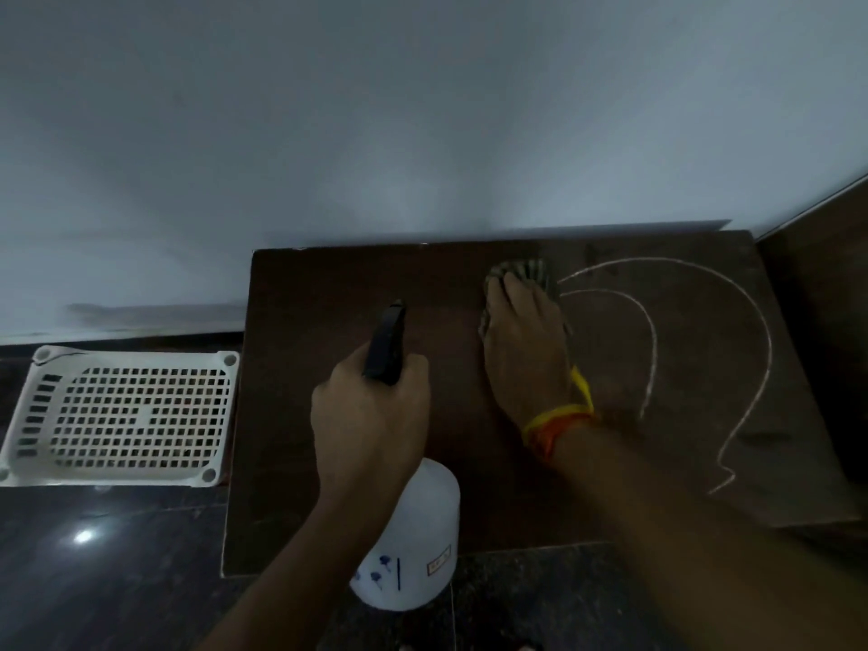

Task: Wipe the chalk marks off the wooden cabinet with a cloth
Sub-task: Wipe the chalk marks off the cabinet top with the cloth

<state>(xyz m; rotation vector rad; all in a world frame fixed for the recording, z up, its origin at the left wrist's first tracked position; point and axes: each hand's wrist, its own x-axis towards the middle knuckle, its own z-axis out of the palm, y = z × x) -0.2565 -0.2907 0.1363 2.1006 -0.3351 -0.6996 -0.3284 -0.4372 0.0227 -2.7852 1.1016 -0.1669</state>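
Wooden cabinet [329, 462]: right hand [526, 350] is pressing flat on the cloth [530, 270] beside chalk marks [653, 350]; left hand [371, 425] is gripping a spray bottle [413, 547].

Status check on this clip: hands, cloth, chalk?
Left hand grips spray bottle. Right hand presses cloth flat on cabinet. Chalk marks remain at right. Nothing blocking.

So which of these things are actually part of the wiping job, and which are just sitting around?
Part of the job:
- cloth, pressed flat under the right hand
- chalk marks, curved lines to the cloth's right
- wooden cabinet top
- spray bottle, gripped by the left hand

Just lying about:
- white perforated tray, left of the cabinet on the dark floor
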